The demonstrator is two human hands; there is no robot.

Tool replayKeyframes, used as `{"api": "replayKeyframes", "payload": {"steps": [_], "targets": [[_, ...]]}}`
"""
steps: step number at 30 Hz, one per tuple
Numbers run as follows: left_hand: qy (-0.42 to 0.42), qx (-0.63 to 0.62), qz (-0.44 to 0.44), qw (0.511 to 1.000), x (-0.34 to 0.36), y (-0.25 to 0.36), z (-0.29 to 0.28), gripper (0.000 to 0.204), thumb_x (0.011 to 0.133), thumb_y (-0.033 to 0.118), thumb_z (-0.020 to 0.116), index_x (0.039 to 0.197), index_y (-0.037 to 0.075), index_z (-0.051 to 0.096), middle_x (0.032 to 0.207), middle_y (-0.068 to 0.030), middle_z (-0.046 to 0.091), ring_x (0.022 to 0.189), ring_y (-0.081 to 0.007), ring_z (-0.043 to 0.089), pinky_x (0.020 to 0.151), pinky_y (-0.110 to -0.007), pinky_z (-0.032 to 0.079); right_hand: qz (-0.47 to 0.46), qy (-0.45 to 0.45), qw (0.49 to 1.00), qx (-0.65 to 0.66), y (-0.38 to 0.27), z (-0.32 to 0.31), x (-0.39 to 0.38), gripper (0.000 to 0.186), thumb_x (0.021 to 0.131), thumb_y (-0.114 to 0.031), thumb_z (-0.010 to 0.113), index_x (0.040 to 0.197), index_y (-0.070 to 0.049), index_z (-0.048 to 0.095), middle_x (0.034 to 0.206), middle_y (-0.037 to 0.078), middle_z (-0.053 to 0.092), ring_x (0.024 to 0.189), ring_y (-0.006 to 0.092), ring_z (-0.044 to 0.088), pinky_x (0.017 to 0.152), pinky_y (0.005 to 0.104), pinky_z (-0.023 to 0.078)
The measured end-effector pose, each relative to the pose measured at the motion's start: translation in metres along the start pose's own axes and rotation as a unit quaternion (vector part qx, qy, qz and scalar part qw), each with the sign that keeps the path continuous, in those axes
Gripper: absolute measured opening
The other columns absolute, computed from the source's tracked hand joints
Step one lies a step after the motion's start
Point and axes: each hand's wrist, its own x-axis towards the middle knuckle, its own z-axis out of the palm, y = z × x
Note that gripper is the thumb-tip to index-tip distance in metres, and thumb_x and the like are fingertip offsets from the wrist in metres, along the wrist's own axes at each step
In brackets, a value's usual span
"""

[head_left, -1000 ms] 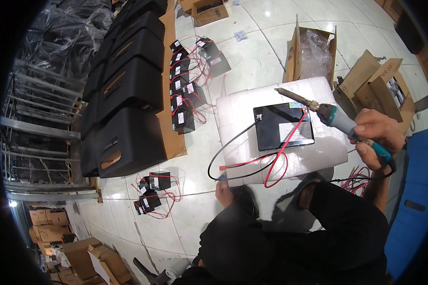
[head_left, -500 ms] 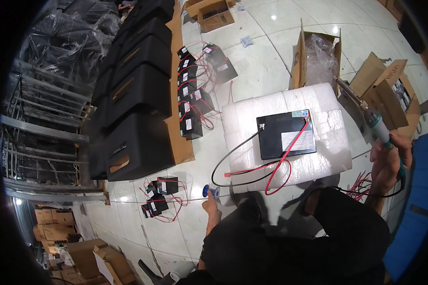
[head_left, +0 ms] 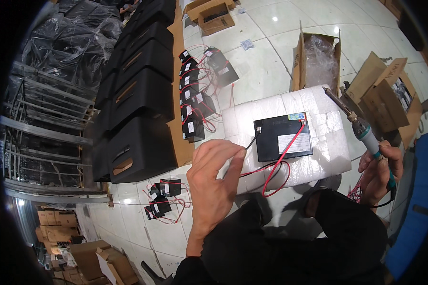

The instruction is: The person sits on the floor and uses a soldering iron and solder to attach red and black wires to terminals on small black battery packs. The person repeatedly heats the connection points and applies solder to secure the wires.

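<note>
A black battery [head_left: 276, 137] with a white label lies on a white foam block [head_left: 325, 156]. A red wire [head_left: 285, 151] runs from its upper right terminal, and a black wire [head_left: 252, 141] from its left terminal. My left hand [head_left: 214, 183] is closed, with thumb and forefinger pinching the black wire just left of the battery. Whether anything else sits in its palm is hidden. Gripped in my right hand [head_left: 383, 171] is a soldering iron [head_left: 366, 135] with a pale green handle. Its metal tip points up and left, over the block's right corner, apart from the battery.
Several wired batteries [head_left: 191, 126] stand left of the block, with another group [head_left: 159, 202] nearer me. Large black cases [head_left: 142, 142] line the left on cardboard. Open cartons [head_left: 297, 71] stand beyond the block and at right [head_left: 387, 102]. A blue panel [head_left: 416, 209] lies far right.
My left hand has come up and right to the black wire; the blue spool it held is out of sight. The soldering iron has moved slightly down and left.
</note>
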Motion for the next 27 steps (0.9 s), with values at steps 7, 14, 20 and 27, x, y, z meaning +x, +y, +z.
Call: {"api": "replayKeyframes", "payload": {"steps": [7,14,20,27], "targets": [[-0.055,0.019,-0.098,0.993,-0.010,0.003,0.000,0.017,0.088,0.014,0.071,0.081,-0.001,0.069,0.079,-0.0069,0.067,0.081,-0.0205,0.058,0.080,-0.032,0.043,-0.001,-0.015,1.000,-0.005,0.003,0.006,-0.001,0.031,0.089,-0.023,0.063,0.106,0.003,0.058,0.089,0.016,0.058,0.061,0.0173,0.057,0.043,0.0279,0.044],[-0.024,-0.105,-0.037,0.994,-0.010,0.000,0.002,0.009,0.090,0.006,0.063,0.089,0.000,0.070,0.075,-0.0070,0.066,0.069,-0.0180,0.056,0.067,-0.030,0.044,0.007,-0.014,1.000,-0.008,0.004,0.010,-0.001,0.031,0.090,-0.023,0.062,0.106,0.003,0.058,0.084,0.015,0.057,0.061,0.0173,0.056,0.044,0.0277,0.044],[-0.014,-0.205,-0.199,0.958,-0.019,0.007,-0.004,0.021,0.096,0.008,0.051,0.101,-0.002,0.069,0.082,-0.0030,0.069,0.066,-0.0053,0.050,0.056,-0.021,0.039,0.005,-0.012,1.000,-0.006,0.005,0.011,-0.002,0.031,0.090,-0.023,0.062,0.106,0.003,0.057,0.082,0.015,0.055,0.059,0.0173,0.055,0.044,0.0280,0.043],[0.020,-0.212,-0.142,0.967,-0.017,0.000,0.002,0.019,0.096,0.008,0.055,0.103,-0.003,0.069,0.089,-0.0070,0.068,0.075,-0.0095,0.056,0.067,-0.022,0.044,0.003,-0.013,1.000,-0.002,0.005,0.011,-0.001,0.030,0.090,-0.022,0.060,0.107,0.003,0.057,0.080,0.014,0.055,0.058,0.0173,0.054,0.044,0.0283,0.043]]}}
